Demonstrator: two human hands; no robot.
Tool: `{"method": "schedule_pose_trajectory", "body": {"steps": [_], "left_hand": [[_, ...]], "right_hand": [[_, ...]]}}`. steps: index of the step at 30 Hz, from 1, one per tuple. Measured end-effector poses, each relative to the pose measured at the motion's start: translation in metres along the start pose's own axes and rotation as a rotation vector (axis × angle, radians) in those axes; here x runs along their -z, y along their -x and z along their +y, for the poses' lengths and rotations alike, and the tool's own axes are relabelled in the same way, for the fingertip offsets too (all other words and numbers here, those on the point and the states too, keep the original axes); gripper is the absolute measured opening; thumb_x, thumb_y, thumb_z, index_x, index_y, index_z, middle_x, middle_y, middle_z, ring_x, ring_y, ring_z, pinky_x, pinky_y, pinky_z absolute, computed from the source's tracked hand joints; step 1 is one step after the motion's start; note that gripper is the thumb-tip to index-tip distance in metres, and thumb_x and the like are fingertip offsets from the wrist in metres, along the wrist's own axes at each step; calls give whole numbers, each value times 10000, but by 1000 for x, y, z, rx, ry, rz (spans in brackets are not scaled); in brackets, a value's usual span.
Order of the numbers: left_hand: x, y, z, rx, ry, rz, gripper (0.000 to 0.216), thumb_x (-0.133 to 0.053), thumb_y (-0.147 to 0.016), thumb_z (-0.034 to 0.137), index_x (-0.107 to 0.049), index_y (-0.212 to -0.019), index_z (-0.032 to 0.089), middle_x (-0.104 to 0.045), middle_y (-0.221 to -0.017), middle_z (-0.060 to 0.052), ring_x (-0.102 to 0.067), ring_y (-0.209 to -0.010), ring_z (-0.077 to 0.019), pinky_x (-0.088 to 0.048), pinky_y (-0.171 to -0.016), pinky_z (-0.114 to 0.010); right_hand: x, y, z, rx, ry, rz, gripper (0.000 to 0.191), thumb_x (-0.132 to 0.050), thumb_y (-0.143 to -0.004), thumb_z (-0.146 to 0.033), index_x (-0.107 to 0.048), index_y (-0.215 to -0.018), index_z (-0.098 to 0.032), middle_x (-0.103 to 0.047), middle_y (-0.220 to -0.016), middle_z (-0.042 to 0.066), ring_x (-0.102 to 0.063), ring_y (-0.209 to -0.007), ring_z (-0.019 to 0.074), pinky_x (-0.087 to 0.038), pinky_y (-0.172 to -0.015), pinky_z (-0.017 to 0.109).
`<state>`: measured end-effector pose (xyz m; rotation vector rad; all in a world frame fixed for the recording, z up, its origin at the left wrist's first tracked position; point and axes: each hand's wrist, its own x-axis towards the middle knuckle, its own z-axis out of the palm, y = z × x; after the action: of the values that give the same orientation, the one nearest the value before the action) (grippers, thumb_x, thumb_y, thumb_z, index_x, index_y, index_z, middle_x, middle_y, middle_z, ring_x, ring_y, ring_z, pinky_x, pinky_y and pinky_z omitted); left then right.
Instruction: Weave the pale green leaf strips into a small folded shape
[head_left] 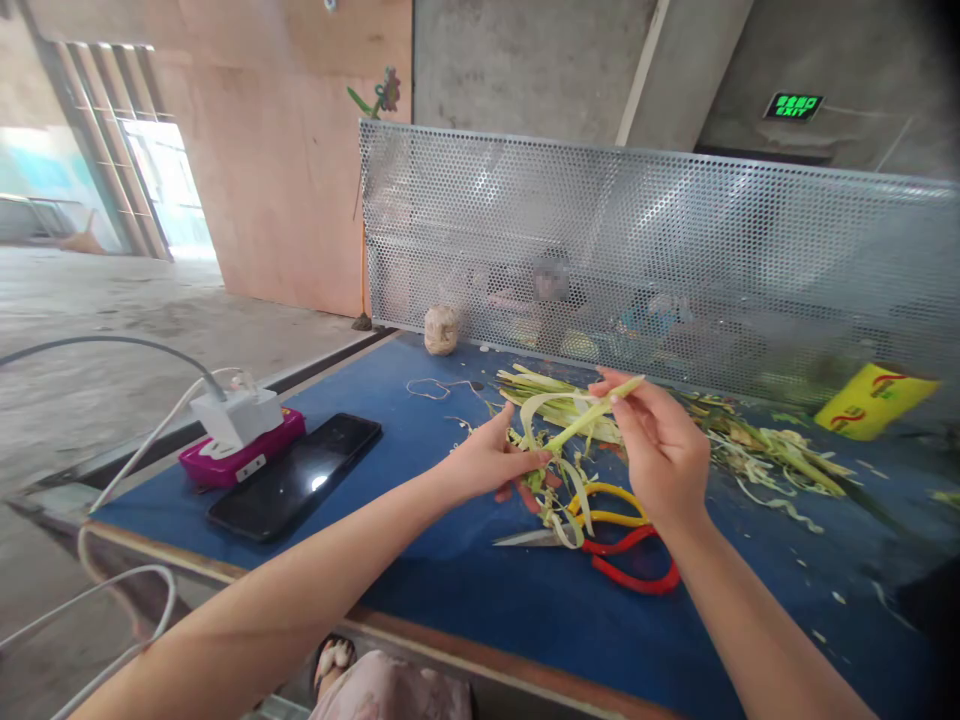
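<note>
Over the blue table (450, 590) I see a thin, pale green stalk (592, 412) held tilted above the heap of peelings (757, 450) and the scissors (611, 540), my left hand (487, 460) pinching its lower end, my right hand (664, 445) gripping its upper part.

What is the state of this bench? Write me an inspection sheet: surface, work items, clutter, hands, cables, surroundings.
Surface: blue table top, strewn with plant scraps.
Work items: green stalk held above the table; scissors with red and yellow handles lying below the hands.
Clutter: pile of leaf strips, black phone, pink box, twine ball, yellow bag.
Hands: left hand pinches the stalk's lower end; right hand grips its upper end.
Cables: white charger on the pink box; white cables run off the left edge.
Surroundings: perforated metal screen behind the table; green exit sign; concrete floor.
</note>
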<state>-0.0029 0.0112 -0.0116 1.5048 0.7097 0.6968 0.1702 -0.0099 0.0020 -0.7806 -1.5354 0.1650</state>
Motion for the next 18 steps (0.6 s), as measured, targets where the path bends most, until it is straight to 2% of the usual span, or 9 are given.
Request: {"method": "schedule_pose_trajectory", "body": {"steps": [2,4,6,8,10,13,15,18], "left_hand": [[1,-1,0,25,13,35,739,-615,-725,338,-188,-1303,166,-680,-827,-116,-619,-468,-133,-344,-322,-144],[2,-1,-1,61,34,51,670,-630,-710,329,-270,-1251,166,-674,-841,-115,-636,-512,-150,-387,-344,-155],[3,-1,-2,84,42,57,640,-637,-702,321,-304,-1229,177,-669,-849,-105,-648,-554,-165,-422,-367,-171],[4,0,-4,65,0,80,706,-637,-699,329,-253,-1277,195,-668,-843,-95,-648,-561,-171,-425,-363,-175],[5,0,-6,14,-90,134,837,-632,-701,347,-121,-1347,203,-671,-811,-82,-636,-533,-162,-395,-333,-162],[5,0,-8,-12,-190,195,947,-610,-719,334,53,-1377,181,-665,-765,-64,-618,-511,-152,-362,-311,-155],[5,0,-9,9,-179,204,940,-591,-734,293,88,-1374,176,-659,-793,-69,-626,-540,-158,-379,-328,-164],[4,1,-8,10,-145,194,877,-560,-754,288,50,-1375,186,-651,-782,-60,-627,-546,-159,-367,-341,-164]], "right_hand": [[4,1,-5,167,119,-119,282,-428,-841,-154,-596,-1032,-277,-605,-963,38,-568,-920,185,-446,-810,370],[7,1,-8,272,231,-284,322,-402,-845,-137,-588,-1064,-283,-586,-942,46,-569,-856,177,-462,-723,343],[9,1,-10,344,327,-432,332,-398,-841,-133,-588,-1076,-273,-575,-901,49,-562,-823,178,-449,-700,343],[9,0,-12,407,370,-481,322,-409,-836,-125,-598,-1057,-265,-575,-867,44,-549,-861,190,-415,-758,374],[9,-1,-14,448,354,-469,305,-431,-832,-123,-601,-1042,-265,-577,-856,40,-527,-914,202,-375,-803,397],[8,-1,-14,490,358,-526,262,-479,-831,-167,-607,-1032,-277,-569,-817,33,-513,-893,198,-351,-786,388],[6,1,-11,496,442,-605,225,-494,-837,-202,-621,-1004,-283,-583,-793,27,-511,-854,192,-328,-772,382],[2,4,-5,467,541,-694,190,-480,-851,-219,-626,-964,-263,-641,-833,29,-497,-892,206,-296,-776,379]]}}
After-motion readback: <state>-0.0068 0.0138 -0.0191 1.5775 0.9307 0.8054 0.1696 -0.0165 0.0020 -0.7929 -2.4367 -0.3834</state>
